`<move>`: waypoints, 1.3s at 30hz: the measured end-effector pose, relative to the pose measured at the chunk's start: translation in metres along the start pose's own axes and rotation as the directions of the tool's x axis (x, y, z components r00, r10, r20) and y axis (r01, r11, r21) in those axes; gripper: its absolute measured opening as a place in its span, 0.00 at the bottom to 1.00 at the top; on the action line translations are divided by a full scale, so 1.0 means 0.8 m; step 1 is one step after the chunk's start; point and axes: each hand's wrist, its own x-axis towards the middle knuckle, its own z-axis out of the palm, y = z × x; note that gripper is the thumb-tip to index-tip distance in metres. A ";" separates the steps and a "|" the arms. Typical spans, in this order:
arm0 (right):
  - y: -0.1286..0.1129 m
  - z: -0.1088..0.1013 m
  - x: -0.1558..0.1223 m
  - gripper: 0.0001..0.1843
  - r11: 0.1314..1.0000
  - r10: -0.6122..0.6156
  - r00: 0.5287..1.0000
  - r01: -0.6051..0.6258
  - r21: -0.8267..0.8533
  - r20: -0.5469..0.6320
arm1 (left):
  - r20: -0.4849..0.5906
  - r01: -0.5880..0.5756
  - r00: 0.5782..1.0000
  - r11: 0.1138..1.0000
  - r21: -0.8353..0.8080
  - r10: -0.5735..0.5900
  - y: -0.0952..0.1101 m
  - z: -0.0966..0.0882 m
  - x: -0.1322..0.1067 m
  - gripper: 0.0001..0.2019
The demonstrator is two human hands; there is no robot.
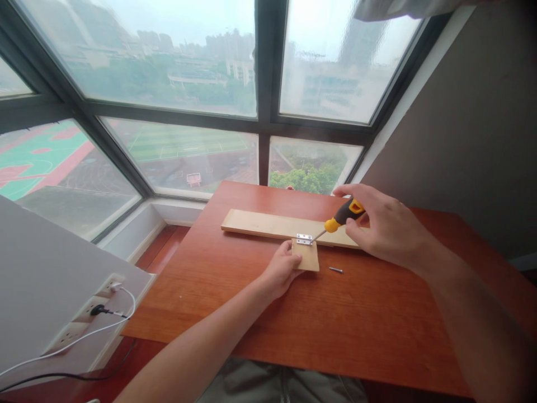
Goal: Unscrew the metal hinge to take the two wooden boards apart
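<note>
Three wall sockets [88, 309], well to the left of the hinge [304, 239] and lower; white plug [115, 286] in the top one, black plug [97, 309] in the middle one.

One reddish-brown table [201, 291], beneath the hinge and spreading to both sides of it.

One long pale board [260, 223], flat on the table, just beyond the hinge; whether the two are joined, I cannot tell.

My left hand [283, 268], just left of the hinge and nearer to me; fingers narrow, pinching the small wooden piece, thumb on top.

One small wooden piece [308, 260], thin, directly on my side of the hinge, which lies along its far edge.

One screwdriver [335, 221], yellow and black, slanting up to the right; tip at the hinge's right end.

One loose screw [335, 270], on the table, right of the hinge and nearer to me.

My right hand [386, 226], right of the hinge and higher; fingers curled about the screwdriver's handle.

One grey wall [461, 112], far right of the hinge.
</note>
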 end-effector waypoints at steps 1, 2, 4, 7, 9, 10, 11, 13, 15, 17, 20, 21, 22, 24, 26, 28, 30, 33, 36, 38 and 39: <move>-0.001 0.000 0.000 0.24 1.000 0.004 1.000 -0.004 -0.001 0.002 | -0.001 0.000 1.000 1.000 0.001 0.000 0.000 0.000 0.000 0.19; -0.001 0.000 0.000 0.23 1.000 0.016 1.000 -0.016 -0.015 -0.003 | -0.002 -0.001 1.000 1.000 0.001 0.001 0.000 0.000 0.000 0.19; -0.001 0.001 0.002 0.19 0.996 0.054 0.998 -0.056 -0.072 -0.027 | -0.001 -0.004 1.000 1.000 -0.002 0.004 0.000 0.001 -0.001 0.19; 0.001 0.003 0.004 0.15 0.991 0.076 0.996 -0.080 -0.108 -0.039 | -0.005 -0.002 1.000 1.000 -0.005 0.002 0.001 0.001 -0.002 0.19; 0.003 0.003 0.005 0.15 0.997 0.055 0.998 -0.056 -0.062 -0.026 | -0.008 0.000 1.000 1.000 -0.004 0.000 0.001 0.002 -0.002 0.19; 0.003 0.002 0.004 0.17 0.999 0.039 0.999 -0.039 -0.034 -0.016 | -0.008 0.001 1.000 1.000 -0.002 -0.001 0.001 0.002 -0.002 0.19; 0.004 0.001 0.004 0.20 1.000 0.025 1.000 -0.025 -0.012 -0.004 | -0.009 0.001 1.000 1.000 0.000 -0.001 0.001 0.002 -0.002 0.18; 0.004 0.000 0.003 0.23 1.000 0.019 1.000 -0.019 0.001 0.006 | -0.011 0.000 1.000 1.000 0.003 0.000 0.001 0.002 -0.002 0.18; 0.004 0.001 0.003 0.21 0.999 0.035 0.999 -0.036 -0.035 -0.008 | -0.013 0.000 1.000 1.000 0.005 0.000 0.002 0.002 -0.002 0.18; 0.004 0.002 0.004 0.17 0.992 0.064 0.997 -0.068 -0.103 -0.041 | -0.015 0.000 1.000 1.000 0.006 0.000 0.002 0.003 -0.003 0.18; 0.004 0.004 0.005 0.14 0.985 0.081 0.994 -0.090 -0.147 -0.070 | -0.013 0.001 1.000 1.000 0.006 -0.001 0.002 0.003 -0.003 0.17; 0.004 0.004 0.004 0.14 0.988 0.074 0.995 -0.082 -0.133 -0.068 | -0.012 0.001 1.000 1.000 0.006 -0.001 0.002 0.003 -0.003 0.18; 0.004 0.003 0.004 0.15 0.992 0.060 0.996 -0.067 -0.111 -0.063 | -0.011 0.001 1.000 1.000 0.006 -0.001 0.002 0.003 -0.003 0.18; 0.003 0.001 0.002 0.21 0.998 0.020 0.999 -0.022 -0.056 -0.038 | -0.012 0.000 1.000 1.000 0.005 0.000 0.002 0.002 -0.003 0.18; 0.002 -0.001 0.001 0.24 1.000 -0.004 1.000 0.004 -0.023 -0.018 | -0.014 -0.001 1.000 1.000 0.003 0.001 0.001 0.002 -0.002 0.19; 0.001 -0.001 0.002 0.22 0.999 0.011 1.000 -0.011 -0.038 -0.022 | -0.013 -0.002 1.000 1.000 0.001 0.002 0.001 0.001 -0.002 0.19; 0.002 0.000 0.003 0.18 0.995 0.043 0.998 -0.047 -0.083 -0.040 | -0.012 -0.004 1.000 1.000 0.001 0.004 0.001 0.001 -0.002 0.19; 0.003 0.001 0.004 0.15 0.996 0.048 0.998 -0.050 -0.073 -0.034 | -0.016 -0.007 1.000 1.000 0.004 0.007 0.001 0.001 -0.002 0.19; 0.003 -0.001 0.003 0.17 1.000 0.011 1.000 -0.011 0.018 -0.006 | -0.017 -0.009 1.000 1.000 0.003 0.009 0.001 0.001 -0.002 0.19; 0.002 -0.003 0.002 0.22 0.998 0.000 1.000 -0.001 0.056 0.017 | -0.013 -0.009 1.000 1.000 0.007 0.009 0.000 0.002 -0.002 0.19; 0.001 -0.003 0.002 0.23 0.998 0.007 1.000 -0.008 0.054 0.022 | -0.011 -0.009 1.000 1.000 0.008 0.009 0.000 0.002 -0.001 0.19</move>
